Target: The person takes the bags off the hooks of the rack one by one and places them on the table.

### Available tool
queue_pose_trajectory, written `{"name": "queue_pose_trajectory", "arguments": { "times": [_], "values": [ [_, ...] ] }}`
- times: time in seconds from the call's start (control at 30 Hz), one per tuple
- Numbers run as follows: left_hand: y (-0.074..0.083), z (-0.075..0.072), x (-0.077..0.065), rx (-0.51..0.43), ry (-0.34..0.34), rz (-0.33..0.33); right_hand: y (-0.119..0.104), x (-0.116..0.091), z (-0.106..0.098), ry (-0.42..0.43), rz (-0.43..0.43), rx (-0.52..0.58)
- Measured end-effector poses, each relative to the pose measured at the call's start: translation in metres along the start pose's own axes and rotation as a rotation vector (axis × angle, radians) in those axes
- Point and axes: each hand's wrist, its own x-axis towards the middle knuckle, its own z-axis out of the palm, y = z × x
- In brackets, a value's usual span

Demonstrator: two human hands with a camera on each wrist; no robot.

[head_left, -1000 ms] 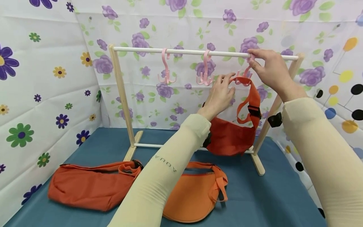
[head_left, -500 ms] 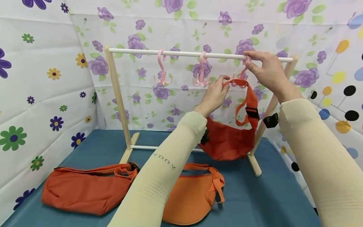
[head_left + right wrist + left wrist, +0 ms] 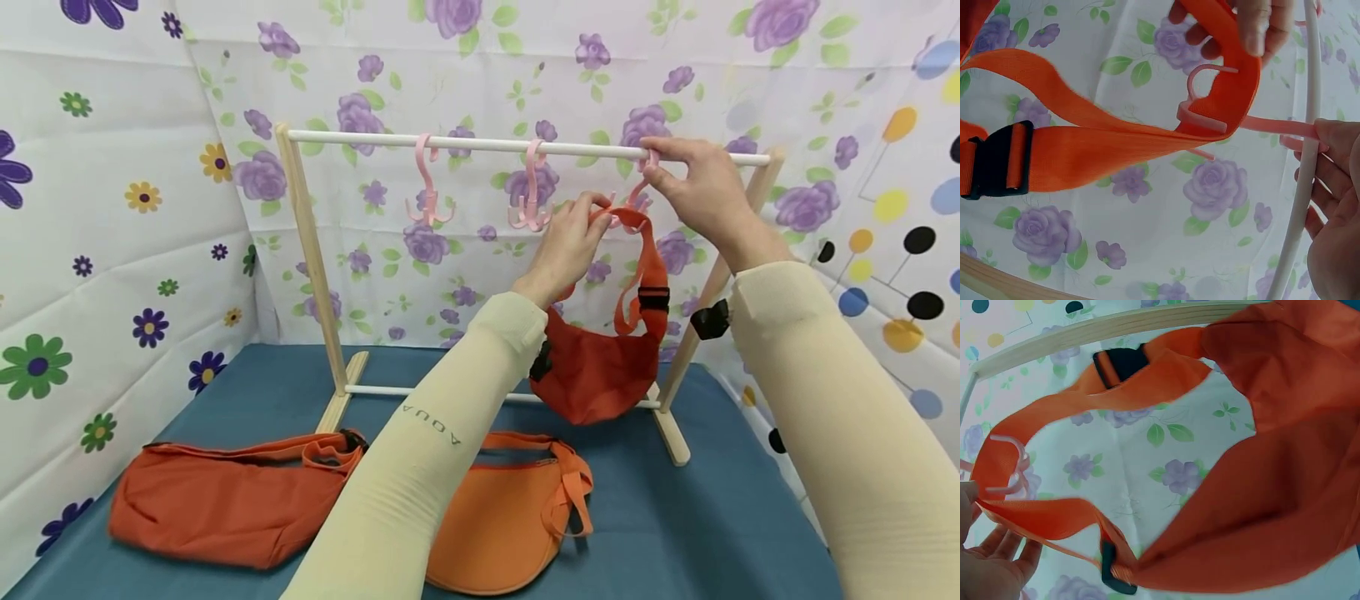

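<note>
In the head view a red-orange waist bag (image 3: pixel 596 375) hangs below the right end of the rack. My left hand (image 3: pixel 564 248) pinches its orange strap (image 3: pixel 1100 153) between thumb and fingers. The strap loops over prongs of the rightmost pink hook (image 3: pixel 1279 127), as the right wrist view shows. At the white rod (image 3: pixel 352 138), my right hand (image 3: pixel 701 190) pinches the top of that hook between thumb and fingers. A black buckle (image 3: pixel 1124 364) sits on the strap in the left wrist view.
Two more pink hooks (image 3: pixel 427 187) hang along the rod to the left. On the blue tabletop (image 3: pixel 675 525) lie a red-orange bag (image 3: pixel 225 504) and an orange rounded bag (image 3: pixel 498 525), the latter partly behind my left sleeve. Wooden posts (image 3: pixel 311 250) hold up the rod.
The hanging bag has shifted slightly left and its strap hangs straighter. Both hands keep their holds on the strap and the hook. The head view has turned a little to the right.
</note>
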Motion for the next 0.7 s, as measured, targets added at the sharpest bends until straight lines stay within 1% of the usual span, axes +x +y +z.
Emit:
{"name": "queue_pose_trajectory", "arguments": {
  "times": [0.13, 0.3, 0.47, 0.7],
  "values": [
    [0.006, 0.000, 0.002, 0.024, 0.015, 0.041, 0.000, -0.001, 0.002, 0.007, -0.007, -0.003],
    [0.012, 0.001, 0.000, 0.004, 0.018, 0.079, 0.001, -0.001, 0.002, 0.013, -0.010, -0.011],
    [0.016, 0.002, -0.002, -0.021, 0.008, 0.102, 0.000, -0.001, 0.003, 0.016, -0.016, -0.011],
    [0.021, -0.001, -0.005, -0.055, 0.022, 0.122, -0.001, 0.000, 0.001, 0.019, -0.015, -0.014]
  ]
}}
